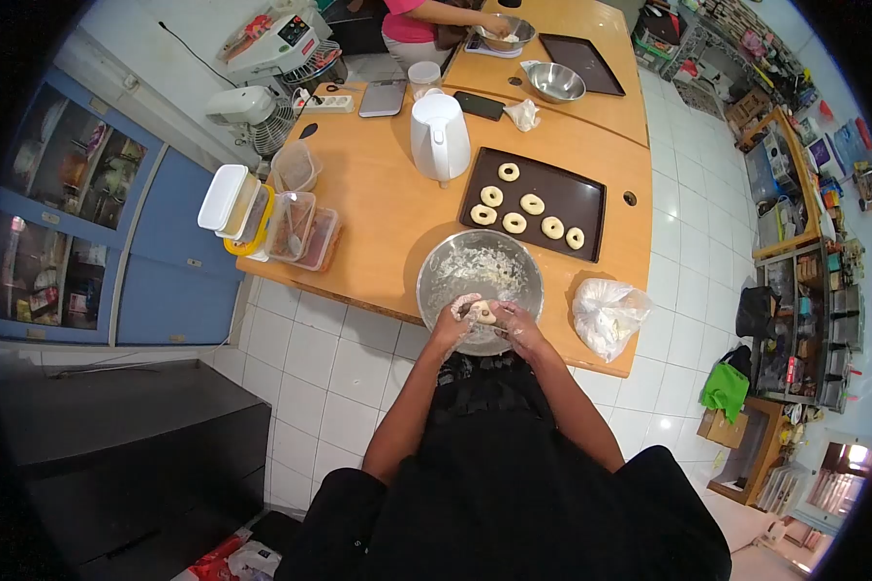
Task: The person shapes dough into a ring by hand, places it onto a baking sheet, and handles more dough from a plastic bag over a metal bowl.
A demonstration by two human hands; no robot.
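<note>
Both of my hands are dusted with flour and hold one piece of dough (484, 312) over a steel mixing bowl (431, 266). My left hand (452, 321) closes on the dough from the left, and my right hand (519, 327) grips it from the right. A small dark spot shows in the dough's middle. Flour and dough bits cling to the inside of the bowl, which stands at the table's near edge. Just beyond the bowl lies a dark baking tray (576, 194) carrying several ring-shaped pieces of dough (532, 204).
A white electric kettle (440, 136) stands left of the tray. Plastic containers (291, 228) crowd the table's left side. A bag of white powder (607, 318) sits at the right corner. Across the table, a person in a pink top (407, 24) reaches into another bowl (507, 35).
</note>
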